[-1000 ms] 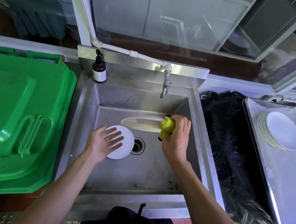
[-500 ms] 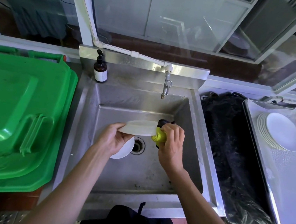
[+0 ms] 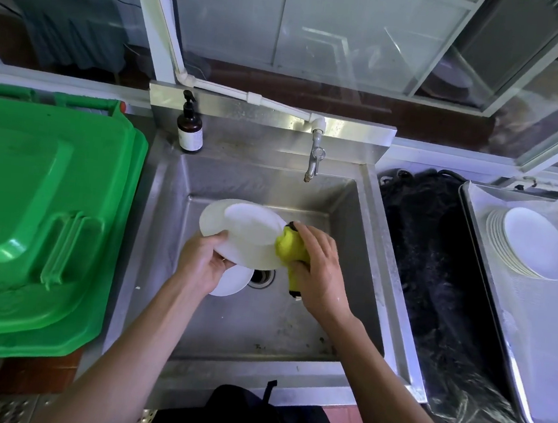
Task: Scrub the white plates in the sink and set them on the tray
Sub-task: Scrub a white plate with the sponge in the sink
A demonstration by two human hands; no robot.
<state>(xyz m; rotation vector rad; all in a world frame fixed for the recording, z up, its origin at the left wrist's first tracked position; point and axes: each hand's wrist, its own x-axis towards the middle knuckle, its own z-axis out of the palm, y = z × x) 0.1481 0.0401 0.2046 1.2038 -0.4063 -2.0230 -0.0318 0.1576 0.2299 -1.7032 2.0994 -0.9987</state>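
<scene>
Steel sink [image 3: 362, 254], window behind; left hand [image 3: 201, 265] grips white plate [image 3: 247, 234], right hand [image 3: 319, 274] clutches yellow sponge [image 3: 289, 247].

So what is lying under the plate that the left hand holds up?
Under the held plate another white plate lies on the sink floor beside the drain. The left hand and held plate cover most of it, so anything beneath stays hidden.

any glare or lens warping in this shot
Head view: wide-angle bend curves the green plastic bin lid and the metal tray at the edges; reflections streak the glass window panes; daylight is soft, and the white plate stays sharp.
</scene>
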